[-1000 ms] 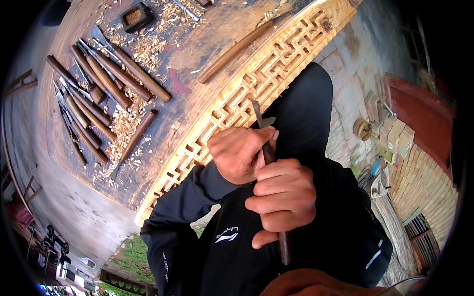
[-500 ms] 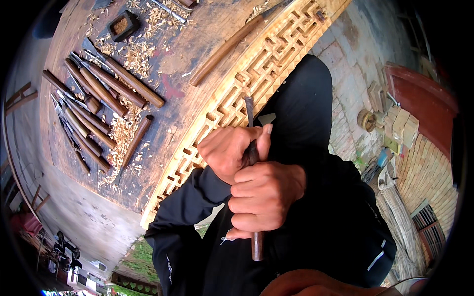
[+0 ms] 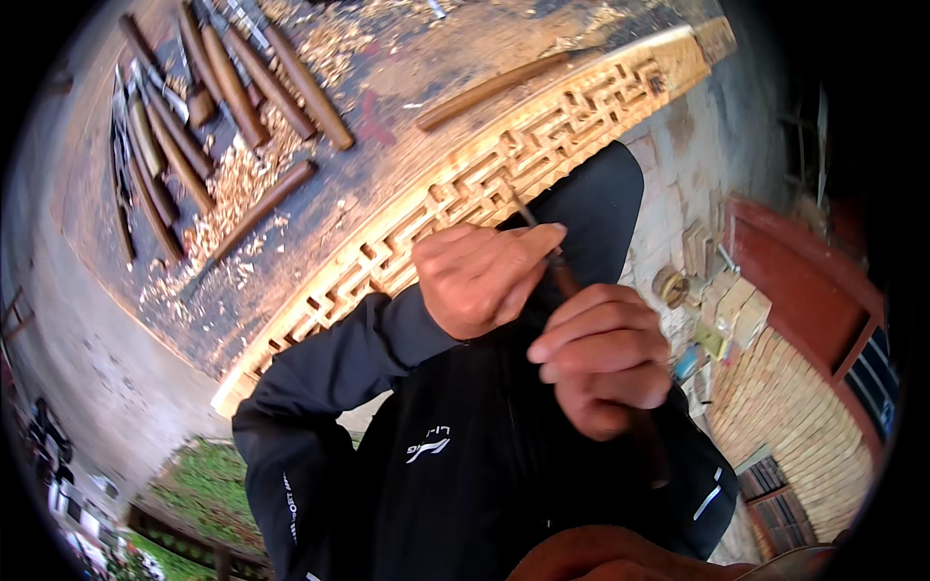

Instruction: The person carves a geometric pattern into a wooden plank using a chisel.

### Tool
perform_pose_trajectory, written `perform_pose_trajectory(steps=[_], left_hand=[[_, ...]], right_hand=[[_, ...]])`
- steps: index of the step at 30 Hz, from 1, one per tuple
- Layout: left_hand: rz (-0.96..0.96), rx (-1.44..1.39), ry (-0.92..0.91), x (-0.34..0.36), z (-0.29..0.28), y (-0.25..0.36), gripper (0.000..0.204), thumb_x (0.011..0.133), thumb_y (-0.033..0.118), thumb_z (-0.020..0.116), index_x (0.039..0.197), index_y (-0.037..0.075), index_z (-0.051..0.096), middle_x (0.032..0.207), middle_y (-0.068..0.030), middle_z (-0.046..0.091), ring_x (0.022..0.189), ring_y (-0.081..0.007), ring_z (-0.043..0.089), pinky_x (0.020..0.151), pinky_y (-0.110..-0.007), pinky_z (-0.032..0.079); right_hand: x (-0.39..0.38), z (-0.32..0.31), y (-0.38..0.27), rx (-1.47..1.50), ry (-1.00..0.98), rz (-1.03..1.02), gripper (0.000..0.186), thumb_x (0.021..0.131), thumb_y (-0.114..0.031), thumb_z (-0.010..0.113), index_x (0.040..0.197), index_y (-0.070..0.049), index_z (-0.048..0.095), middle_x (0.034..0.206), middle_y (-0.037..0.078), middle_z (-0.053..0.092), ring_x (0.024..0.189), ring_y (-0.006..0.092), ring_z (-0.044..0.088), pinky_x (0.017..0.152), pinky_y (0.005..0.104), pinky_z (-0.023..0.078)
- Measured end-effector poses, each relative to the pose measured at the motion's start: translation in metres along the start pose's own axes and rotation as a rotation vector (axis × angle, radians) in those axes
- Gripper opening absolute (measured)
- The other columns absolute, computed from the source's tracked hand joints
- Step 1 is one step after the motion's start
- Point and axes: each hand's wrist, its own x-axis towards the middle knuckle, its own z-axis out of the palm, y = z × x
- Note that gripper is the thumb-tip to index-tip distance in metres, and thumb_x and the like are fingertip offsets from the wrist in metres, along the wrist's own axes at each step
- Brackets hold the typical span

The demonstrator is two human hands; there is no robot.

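My left hand (image 3: 480,281) is closed around the upper part of a chisel (image 3: 564,278) with a narrow metal shaft and dark wooden handle, just below the blade. Lower down, my right hand (image 3: 601,358) grips the same handle, whose end sticks out below my fingers. The chisel's tip meets the cut pattern of a long, pale wooden board (image 3: 407,228), carved with angular fretwork openings, which lies along the near edge of the workbench above my dark-trousered leg.
The worn bench (image 3: 126,290) holds several wooden-handled carving tools (image 3: 247,107), wood shavings (image 3: 242,179) and a separate long-handled tool (image 3: 484,92) behind the board. On the floor to the right are stacked light blocks (image 3: 736,300), a round container (image 3: 670,286) and a reddish-brown panel (image 3: 794,271).
The view has shifted, with the tool group now higher in the picture. The chisel has tilted, its handle end swinging right along with my right hand. Both hands keep their grip.
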Motion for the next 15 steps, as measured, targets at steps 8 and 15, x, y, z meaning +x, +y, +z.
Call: perform_pose_trajectory(steps=[8, 15], left_hand=[[0.005, 0.048, 0.034, -0.006, 0.001, 0.002, 0.056, 0.076, -0.006, 0.084, 0.131, 0.000, 0.078, 0.090, -0.0086, 0.082, 0.058, -0.0195, 0.070, 0.049, -0.032, 0.047], [-0.009, 0.071, 0.069, -0.010, 0.005, -0.002, 0.056, 0.075, -0.006, 0.081, 0.131, 0.000, 0.078, 0.086, -0.0070, 0.080, 0.056, -0.0188, 0.067, 0.048, -0.033, 0.045]], right_hand=[[0.014, -0.007, 0.009, 0.056, -0.048, -0.009, 0.060, 0.118, -0.054, 0.052, 0.080, -0.007, 0.047, 0.070, 0.011, 0.069, 0.045, 0.0173, 0.058, 0.038, 0.0304, 0.047], [0.017, -0.009, 0.018, 0.090, -0.165, 0.021, 0.062, 0.117, -0.056, 0.052, 0.080, -0.006, 0.047, 0.069, 0.011, 0.068, 0.044, 0.0175, 0.057, 0.038, 0.0304, 0.043]])
